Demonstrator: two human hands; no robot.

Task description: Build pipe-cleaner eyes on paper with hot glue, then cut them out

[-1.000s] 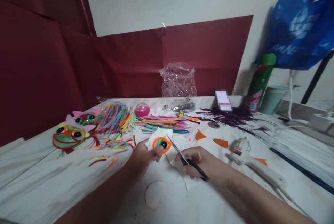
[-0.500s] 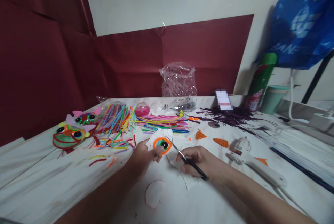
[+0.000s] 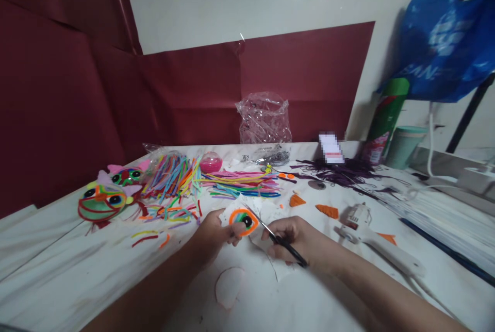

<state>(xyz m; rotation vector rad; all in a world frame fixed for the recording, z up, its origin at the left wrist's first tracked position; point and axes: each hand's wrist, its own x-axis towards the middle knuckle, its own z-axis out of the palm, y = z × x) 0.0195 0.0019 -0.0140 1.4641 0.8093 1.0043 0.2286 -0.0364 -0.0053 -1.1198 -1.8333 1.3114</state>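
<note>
In my left hand (image 3: 217, 231) I pinch a piece of white paper (image 3: 229, 213) that carries an eye shape (image 3: 234, 217) ringed in orange, with green, blue and a black pupil. My thumb lies over part of it. My right hand (image 3: 288, 236) is closed round the black handles of a pair of scissors (image 3: 288, 247). The scissor blades point up and left and lie against the paper at the right side of the orange outline. Below my hands, a cut paper piece (image 3: 229, 286) with a rounded edge lies on the white table.
On the left sit two colourful animal-face pieces (image 3: 104, 202) beside bundles of pipe cleaners (image 3: 174, 175) and short cut bits. A glue gun (image 3: 381, 244), orange pieces (image 3: 327, 211), purple strands (image 3: 340, 173) and a phone (image 3: 331, 148) are to the right. A green cup (image 3: 406, 147) stands behind.
The paper with the eye shape has shifted slightly right and down, and the scissor blades now lie further along its upper right edge. My right hand has hardly moved.
</note>
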